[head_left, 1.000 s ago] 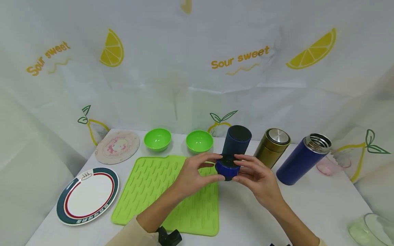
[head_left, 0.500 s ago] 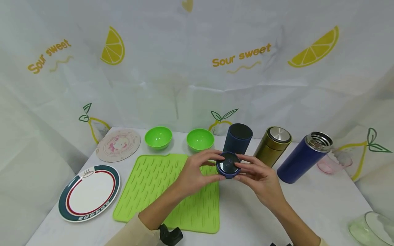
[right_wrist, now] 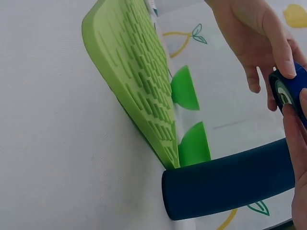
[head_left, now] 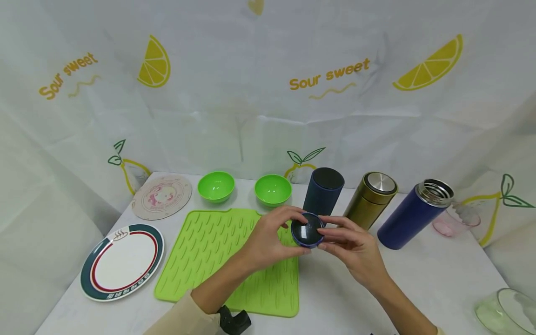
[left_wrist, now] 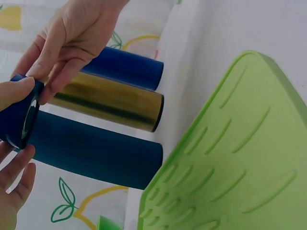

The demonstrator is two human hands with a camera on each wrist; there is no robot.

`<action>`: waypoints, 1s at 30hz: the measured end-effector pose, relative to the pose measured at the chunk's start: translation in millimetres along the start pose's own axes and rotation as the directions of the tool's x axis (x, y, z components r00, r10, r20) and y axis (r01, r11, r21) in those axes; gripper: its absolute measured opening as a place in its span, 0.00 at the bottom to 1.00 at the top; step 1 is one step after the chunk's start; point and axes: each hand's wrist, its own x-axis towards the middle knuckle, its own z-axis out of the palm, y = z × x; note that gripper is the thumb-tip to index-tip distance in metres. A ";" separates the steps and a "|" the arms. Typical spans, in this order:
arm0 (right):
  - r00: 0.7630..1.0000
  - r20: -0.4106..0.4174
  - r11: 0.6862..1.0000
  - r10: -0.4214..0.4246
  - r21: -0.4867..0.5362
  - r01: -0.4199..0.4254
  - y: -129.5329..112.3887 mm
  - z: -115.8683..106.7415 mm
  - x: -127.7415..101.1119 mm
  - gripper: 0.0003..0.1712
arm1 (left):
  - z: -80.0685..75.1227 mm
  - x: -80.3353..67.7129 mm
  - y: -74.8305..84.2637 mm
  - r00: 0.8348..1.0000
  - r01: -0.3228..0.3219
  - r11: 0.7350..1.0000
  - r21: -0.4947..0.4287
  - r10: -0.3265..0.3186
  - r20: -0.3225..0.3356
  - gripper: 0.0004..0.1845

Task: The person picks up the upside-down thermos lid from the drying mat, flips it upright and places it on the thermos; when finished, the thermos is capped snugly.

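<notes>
Over the right edge of the green mat, a blue bottle lid with a glossy dark top (head_left: pixel 307 231) is held in the air between two hands. My left hand (head_left: pixel 268 239) pinches its left side with thumb and fingers. On its right side my right hand (head_left: pixel 353 246) grips it the same way. In the right wrist view, a pale ring shows on the lid's underside (right_wrist: pixel 284 93). To the right stands a blue bottle (head_left: pixel 408 221) with its steel threaded mouth uncovered. Nearer are a capped gold bottle (head_left: pixel 368 202) and a dark blue bottle (head_left: pixel 322 193) with a dark top.
A ribbed green mat (head_left: pixel 226 260) lies beneath the left forearm. Two green bowls (head_left: pixel 216 187) stand behind it. At left are a rimmed plate (head_left: pixel 121 263) and a round pink-patterned coaster (head_left: pixel 162 197). A pink cup (head_left: pixel 454 223) and a greenish glass (head_left: pixel 502 309) stand at right.
Both hands have tilted the lid, so its dark top now faces the camera instead of its blue side. It sits very slightly lower and further left. The bottles have stayed put.
</notes>
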 end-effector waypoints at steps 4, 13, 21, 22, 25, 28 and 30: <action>0.999 0.019 0.997 0.037 -0.074 -0.035 -4.8 -2.7 -1.8 0.23 | 0.5 -1.1 1.1 1.000 -0.016 1.000 0.027 0.016 -0.005 0.28; 0.995 -0.085 0.961 0.046 -0.268 -0.067 -27.3 -35.5 -10.7 0.22 | -2.6 -4.7 -1.6 0.999 -0.011 0.999 -0.048 0.009 -0.049 0.28; 0.921 -0.348 0.984 -0.174 -0.022 0.178 -38.1 -92.2 -16.2 0.23 | -8.1 -7.3 -4.6 0.998 -0.009 1.000 -0.024 0.007 -0.057 0.28; 0.903 -0.388 0.982 -0.183 -0.037 0.183 -39.0 -98.5 -16.9 0.25 | -8.4 -7.6 -4.8 0.998 -0.008 1.000 -0.020 0.007 -0.056 0.28; 0.840 -0.516 0.973 -0.169 -0.225 0.057 -39.4 -113.8 -18.5 0.33 | -9.5 -9.0 -5.3 0.998 -0.005 1.000 -0.018 0.004 -0.056 0.27; 0.760 -0.645 0.888 -0.077 -0.391 -0.242 -33.8 -124.6 -21.3 0.45 | -9.8 -10.2 -6.1 0.999 0.002 1.000 -0.021 -0.003 -0.054 0.27; 0.705 -0.709 0.883 0.025 -0.315 -0.347 -25.3 -130.6 -23.0 0.53 | -9.7 -10.7 -6.6 0.999 0.005 1.000 -0.025 -0.006 -0.050 0.27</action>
